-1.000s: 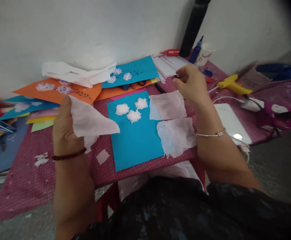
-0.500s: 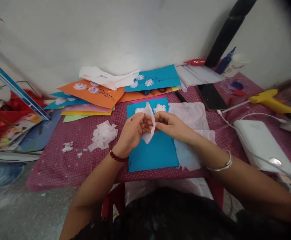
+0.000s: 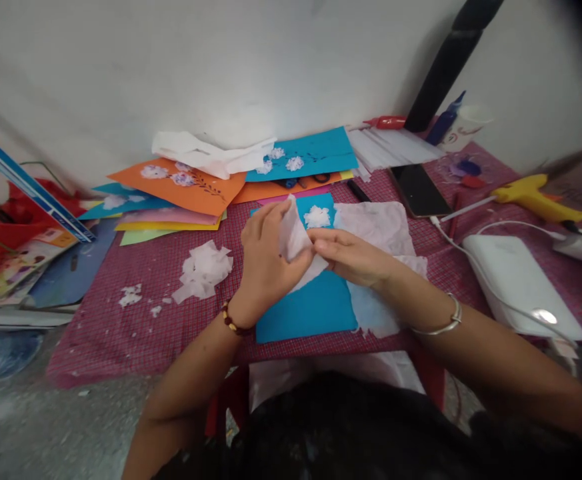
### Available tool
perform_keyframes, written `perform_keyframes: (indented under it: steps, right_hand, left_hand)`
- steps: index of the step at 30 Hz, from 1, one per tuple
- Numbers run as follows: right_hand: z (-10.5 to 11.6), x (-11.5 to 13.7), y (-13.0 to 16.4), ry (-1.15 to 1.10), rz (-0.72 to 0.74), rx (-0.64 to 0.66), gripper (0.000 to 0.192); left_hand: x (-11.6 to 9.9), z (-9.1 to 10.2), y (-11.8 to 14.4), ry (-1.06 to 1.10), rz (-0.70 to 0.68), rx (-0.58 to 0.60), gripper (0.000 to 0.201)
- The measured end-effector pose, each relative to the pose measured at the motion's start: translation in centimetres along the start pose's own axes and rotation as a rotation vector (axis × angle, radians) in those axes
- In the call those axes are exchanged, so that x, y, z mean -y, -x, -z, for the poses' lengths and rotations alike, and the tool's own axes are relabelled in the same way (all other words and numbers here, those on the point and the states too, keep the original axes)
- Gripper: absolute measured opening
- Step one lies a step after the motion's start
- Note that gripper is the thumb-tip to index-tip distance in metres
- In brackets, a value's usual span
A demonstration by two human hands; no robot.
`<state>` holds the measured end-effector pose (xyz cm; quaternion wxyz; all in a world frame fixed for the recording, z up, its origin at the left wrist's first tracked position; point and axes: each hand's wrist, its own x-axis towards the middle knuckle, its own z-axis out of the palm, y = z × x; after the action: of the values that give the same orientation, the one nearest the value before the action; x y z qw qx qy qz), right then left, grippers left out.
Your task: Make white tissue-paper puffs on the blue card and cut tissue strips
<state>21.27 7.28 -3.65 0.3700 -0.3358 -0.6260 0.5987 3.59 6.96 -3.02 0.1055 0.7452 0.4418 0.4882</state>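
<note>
At frame centre, left hand (image 3: 265, 263) and right hand (image 3: 353, 257) pinch one white tissue piece (image 3: 295, 243), fingers closed on it. Beneath lies a blue card (image 3: 315, 307) on the worktop (image 3: 135, 327).

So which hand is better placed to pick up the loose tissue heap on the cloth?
Left hand, probably: the tissue heap lies on its side, nothing between. The right hand would have to cross over.

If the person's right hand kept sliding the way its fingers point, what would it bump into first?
The right hand points leftward, fingertips already on the white tissue piece. Just beyond is the left hand, probably met first, though depth is hard to judge.
</note>
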Motion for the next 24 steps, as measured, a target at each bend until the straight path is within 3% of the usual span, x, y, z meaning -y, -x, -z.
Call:
perform_keyframes:
  steps: [2, 4, 6, 8, 12, 17, 19, 21, 24]
  right_hand:
    - [0.1, 0.1, -0.1, -0.126, -0.029, 0.093, 0.041]
    - [0.2, 0.2, -0.3, -0.177, -0.069, 0.15, 0.04]
    - [0.3, 0.1, -0.5, -0.159, -0.121, 0.162, 0.034]
    - [0.3, 0.1, -0.5, -0.117, -0.153, 0.126, 0.028]
    - [0.0, 0.3, -0.4, -0.071, -0.128, -0.02, 0.026]
    - [0.0, 0.1, -0.5, 0.08, -0.085, -0.097, 0.024]
    - [0.0, -0.3, -0.6, 0.191, -0.03, -0.136, 0.024]
    - [0.0, -0.5, -0.6, 0.298, 0.038, -0.171, 0.024]
    - [-0.1, -0.3, -0.5, 0.393, 0.123, -0.173, 0.023]
  left_hand:
    - [0.4, -0.2, -0.1, 0.133, 0.153, 0.074, 0.053]
    - [0.7, -0.3, -0.2, 0.242, 0.289, 0.095, 0.032]
    - [0.7, -0.2, -0.3, 0.291, 0.356, 0.063, 0.013]
    - [0.8, -0.1, -0.4, 0.283, 0.373, 0.021, 0.012]
    - [1.2, 0.1, -0.6, 0.183, 0.336, 0.006, 0.015]
    - [0.5, 0.9, -0.3, -0.082, -0.011, -0.144, 0.02]
    - [-0.3, 1.1, 0.1, -0.103, -0.075, -0.093, 0.006]
    - [-1.0, 1.1, 0.5, -0.055, -0.07, 0.018, 0.007]
    - [-1.4, 0.7, 0.6, 0.127, 0.1, 0.163, 0.005]
